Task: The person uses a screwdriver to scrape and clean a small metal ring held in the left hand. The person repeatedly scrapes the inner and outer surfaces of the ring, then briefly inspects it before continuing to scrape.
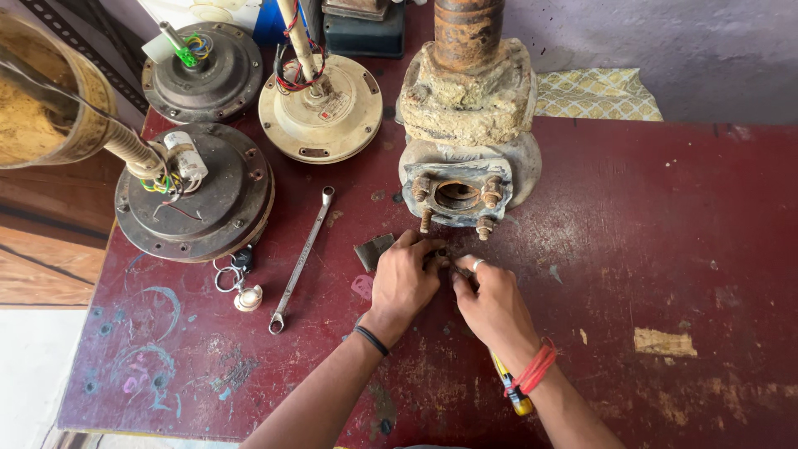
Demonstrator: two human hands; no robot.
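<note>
My left hand (405,280) and my right hand (490,299) meet on the dark red tabletop (648,249), fingers pinched together around a small dark part (438,254) that is mostly hidden between them. Just beyond the fingertips stands a rusty old pump body (467,133) with a bolted flange opening (456,194) facing me. A flat grey piece (371,249) lies by my left knuckles. A yellow-handled tool (511,391) peeks out under my right wrist.
A ring spanner (301,259) lies left of my hands, with a key bunch (235,278) beside it. Three ceiling fan motors (195,195) (202,71) (320,108) crowd the back left. A yellow patterned cloth (594,93) lies at the back.
</note>
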